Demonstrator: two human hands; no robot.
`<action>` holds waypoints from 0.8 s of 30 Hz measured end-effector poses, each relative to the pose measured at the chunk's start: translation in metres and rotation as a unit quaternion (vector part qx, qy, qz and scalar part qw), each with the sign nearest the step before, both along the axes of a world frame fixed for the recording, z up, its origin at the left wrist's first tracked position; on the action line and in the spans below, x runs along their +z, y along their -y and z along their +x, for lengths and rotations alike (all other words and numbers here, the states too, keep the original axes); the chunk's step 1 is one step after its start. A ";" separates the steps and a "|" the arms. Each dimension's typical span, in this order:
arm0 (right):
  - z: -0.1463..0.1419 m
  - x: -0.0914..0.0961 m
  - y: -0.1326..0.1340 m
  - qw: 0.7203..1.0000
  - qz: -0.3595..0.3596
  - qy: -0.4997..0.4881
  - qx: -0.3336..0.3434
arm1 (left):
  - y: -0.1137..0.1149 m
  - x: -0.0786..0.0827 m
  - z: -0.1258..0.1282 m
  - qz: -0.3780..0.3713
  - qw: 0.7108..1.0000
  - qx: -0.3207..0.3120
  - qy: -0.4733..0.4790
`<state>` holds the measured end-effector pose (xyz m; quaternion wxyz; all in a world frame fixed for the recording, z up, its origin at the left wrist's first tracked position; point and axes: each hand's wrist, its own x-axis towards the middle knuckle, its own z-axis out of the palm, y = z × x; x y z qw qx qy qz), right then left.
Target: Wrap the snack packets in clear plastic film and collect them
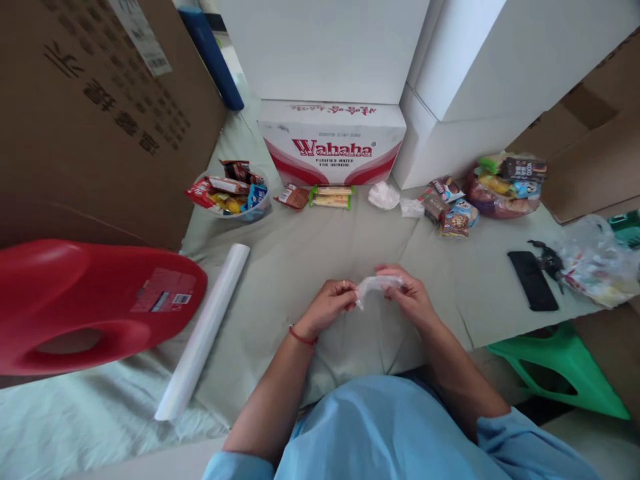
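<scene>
My left hand (329,303) and my right hand (410,293) are both closed on a thin clear plastic bag (376,285), pinching it between the fingers just above the grey-green cloth (300,260). The left wrist wears a red string bracelet. A white roll of plastic bags (203,333) lies on the cloth to the left of my hands. At the far side sit a clear bowl of snack packets (231,193) and loose snacks (330,197).
A Wahaha water carton (333,143) stands at the back, white boxes behind it. A red plastic stool (90,300) lies at left beside a big cardboard box. At right are a snack pile (500,187), a black phone (533,280), a plastic bag (600,263) and a green stool (565,367).
</scene>
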<state>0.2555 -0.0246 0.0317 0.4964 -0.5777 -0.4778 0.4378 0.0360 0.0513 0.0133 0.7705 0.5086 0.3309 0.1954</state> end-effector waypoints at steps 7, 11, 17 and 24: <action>0.019 0.006 -0.011 0.987 -0.116 -0.085 0.069 | -0.007 0.008 -0.013 0.028 0.998 -0.048 0.007; 0.022 0.012 -0.020 0.965 -0.135 -0.051 0.217 | -0.005 0.007 -0.008 0.050 0.997 0.062 0.016; 0.009 -0.001 -0.037 0.986 -0.073 -0.047 0.145 | -0.001 0.004 -0.004 0.044 0.999 -0.006 0.008; -0.020 -0.006 -0.023 1.000 -0.009 -0.015 -0.018 | 0.002 -0.003 0.005 0.028 0.995 0.097 0.017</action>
